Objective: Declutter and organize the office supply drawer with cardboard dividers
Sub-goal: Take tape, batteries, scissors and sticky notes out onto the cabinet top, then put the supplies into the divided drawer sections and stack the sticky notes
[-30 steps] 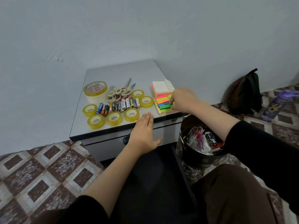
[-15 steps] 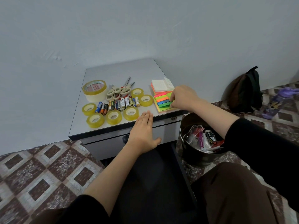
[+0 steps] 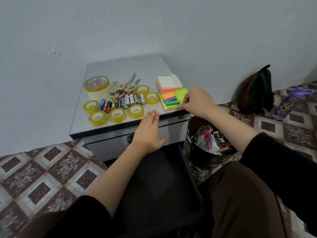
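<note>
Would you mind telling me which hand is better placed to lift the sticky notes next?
The right hand: its fingers pinch the edge of the sticky notes, while the left hand rests flat at the front of the desk.

Arms extended; left grip flat, fingers straight; right grip curled.

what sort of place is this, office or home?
Likely a home room used as a work corner: small grey drawer cabinet against a bare wall, brown patterned tile floor, dark backpack on it.
</note>
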`<action>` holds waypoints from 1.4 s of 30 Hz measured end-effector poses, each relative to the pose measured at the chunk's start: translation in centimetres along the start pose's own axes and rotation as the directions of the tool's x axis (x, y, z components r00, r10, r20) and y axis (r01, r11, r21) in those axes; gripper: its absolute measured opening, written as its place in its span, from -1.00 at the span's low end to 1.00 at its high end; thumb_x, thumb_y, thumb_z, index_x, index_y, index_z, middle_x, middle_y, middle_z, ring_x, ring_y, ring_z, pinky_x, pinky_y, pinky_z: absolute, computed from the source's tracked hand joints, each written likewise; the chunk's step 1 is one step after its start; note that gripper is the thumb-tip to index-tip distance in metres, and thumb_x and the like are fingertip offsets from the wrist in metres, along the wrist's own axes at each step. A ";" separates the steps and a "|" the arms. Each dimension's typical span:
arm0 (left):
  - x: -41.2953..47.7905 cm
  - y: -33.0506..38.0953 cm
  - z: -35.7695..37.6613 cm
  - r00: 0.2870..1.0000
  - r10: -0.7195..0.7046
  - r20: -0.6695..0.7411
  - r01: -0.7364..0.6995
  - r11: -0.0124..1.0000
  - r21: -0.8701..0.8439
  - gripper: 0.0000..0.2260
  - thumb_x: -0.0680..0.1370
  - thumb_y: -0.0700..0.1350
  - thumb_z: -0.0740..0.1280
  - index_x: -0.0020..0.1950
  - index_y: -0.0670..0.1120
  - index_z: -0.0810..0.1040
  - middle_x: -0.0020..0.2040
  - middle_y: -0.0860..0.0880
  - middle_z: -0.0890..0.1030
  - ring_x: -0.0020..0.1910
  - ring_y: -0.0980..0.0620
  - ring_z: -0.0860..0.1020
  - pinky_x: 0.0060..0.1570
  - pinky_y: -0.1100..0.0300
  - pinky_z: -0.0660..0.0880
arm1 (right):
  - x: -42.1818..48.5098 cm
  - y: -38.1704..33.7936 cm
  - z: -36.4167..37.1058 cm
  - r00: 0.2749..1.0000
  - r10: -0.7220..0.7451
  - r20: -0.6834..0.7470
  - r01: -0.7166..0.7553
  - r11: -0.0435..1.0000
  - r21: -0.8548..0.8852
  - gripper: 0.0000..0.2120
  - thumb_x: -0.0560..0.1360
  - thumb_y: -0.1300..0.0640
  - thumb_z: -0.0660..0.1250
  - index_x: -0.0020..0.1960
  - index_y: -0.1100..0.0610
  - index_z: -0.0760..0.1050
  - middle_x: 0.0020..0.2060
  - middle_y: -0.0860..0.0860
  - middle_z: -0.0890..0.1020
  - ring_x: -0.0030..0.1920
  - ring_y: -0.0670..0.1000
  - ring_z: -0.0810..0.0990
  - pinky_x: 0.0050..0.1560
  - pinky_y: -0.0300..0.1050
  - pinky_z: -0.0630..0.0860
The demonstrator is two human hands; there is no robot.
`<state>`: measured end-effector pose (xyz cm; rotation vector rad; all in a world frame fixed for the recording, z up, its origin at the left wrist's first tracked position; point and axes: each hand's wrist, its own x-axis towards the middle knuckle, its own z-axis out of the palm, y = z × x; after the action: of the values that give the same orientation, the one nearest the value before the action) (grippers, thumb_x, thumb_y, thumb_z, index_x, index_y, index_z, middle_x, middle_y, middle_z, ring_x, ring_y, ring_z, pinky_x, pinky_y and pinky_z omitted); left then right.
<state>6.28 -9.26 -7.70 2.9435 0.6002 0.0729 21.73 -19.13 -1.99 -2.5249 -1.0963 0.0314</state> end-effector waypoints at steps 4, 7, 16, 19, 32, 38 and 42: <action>-3.6 -0.5 1.6 0.991 0.049 -0.127 -0.067 0.988 -0.138 -0.34 0.55 0.02 0.27 0.52 -0.18 0.03 0.53 -0.08 0.07 0.52 0.02 0.01 0.43 0.27 -0.09 | -5.5 -0.4 3.8 0.991 -0.101 0.082 0.089 0.985 0.147 -0.86 0.46 0.09 0.37 -0.14 0.14 0.66 -0.21 0.06 0.66 -0.07 0.08 0.60 -0.10 -0.13 0.48; -8.1 -1.7 4.8 1.000 0.017 -0.008 -0.018 0.982 -0.189 -0.37 0.55 0.06 0.27 0.52 -0.10 0.09 0.52 -0.02 0.12 0.49 0.05 0.09 0.41 0.29 -0.01 | -10.0 -0.7 8.4 0.933 -0.229 0.278 0.197 0.971 0.139 -0.86 0.46 0.05 0.38 -0.11 0.09 0.67 -0.15 0.02 0.68 -0.07 0.04 0.61 0.00 -0.08 0.53; -18.2 -2.9 14.8 0.804 0.068 0.591 0.071 0.976 -0.208 -0.27 0.52 0.24 0.21 0.54 0.01 -0.06 0.52 -0.02 0.14 0.46 -0.02 0.19 0.38 0.16 0.20 | -19.2 -0.2 18.8 0.529 -0.320 0.786 0.521 0.853 -0.003 -0.32 0.42 -0.24 0.33 0.42 0.06 0.29 0.24 0.08 0.47 0.26 0.10 0.42 0.15 -0.05 0.41; -18.6 -2.8 16.1 0.755 0.093 0.649 0.033 0.983 -0.180 -0.23 0.50 0.24 0.25 0.55 0.01 -0.09 0.48 -0.06 0.23 0.40 -0.06 0.28 0.30 0.12 0.29 | -20.5 0.5 20.4 0.447 -0.283 0.849 0.595 0.803 -0.046 -0.23 0.39 -0.25 0.36 0.46 0.07 0.19 0.26 0.11 0.44 0.25 0.14 0.40 0.14 -0.02 0.41; -19.2 -4.1 18.7 0.771 0.173 0.614 -0.120 0.985 -0.127 -0.34 0.52 0.21 0.22 0.53 0.03 0.06 0.43 -0.02 0.33 0.34 -0.05 0.34 0.29 0.09 0.25 | -20.5 1.7 22.6 0.464 -0.370 0.805 0.631 0.776 -0.007 -0.28 0.43 -0.19 0.31 0.50 -0.08 0.12 0.12 0.05 0.54 0.13 0.08 0.47 -0.02 -0.07 0.41; -17.7 -5.2 18.9 0.813 0.125 0.568 -0.050 0.988 -0.146 -0.35 0.51 0.22 0.24 0.51 0.07 0.09 0.41 0.00 0.36 0.33 -0.03 0.34 0.29 0.10 0.23 | -19.0 2.4 22.7 0.540 -0.383 0.750 0.562 0.827 0.018 -0.31 0.45 -0.20 0.29 0.49 -0.20 0.08 0.17 0.00 0.49 0.16 0.05 0.42 0.01 -0.11 0.38; -15.6 -6.5 18.5 0.857 0.061 0.512 0.023 0.988 -0.156 -0.39 0.52 0.20 0.23 0.50 0.08 0.12 0.40 0.01 0.36 0.33 -0.02 0.33 0.25 0.12 0.24 | -16.9 2.9 23.0 0.619 -0.354 0.701 0.481 0.877 0.018 -0.34 0.46 -0.19 0.29 0.48 -0.22 0.11 0.22 -0.03 0.47 0.20 0.04 0.39 0.05 -0.12 0.40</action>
<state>-9.21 -11.77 -27.27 2.6390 0.4529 -0.6212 8.05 -25.11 -26.54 -2.3553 -2.0451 0.8526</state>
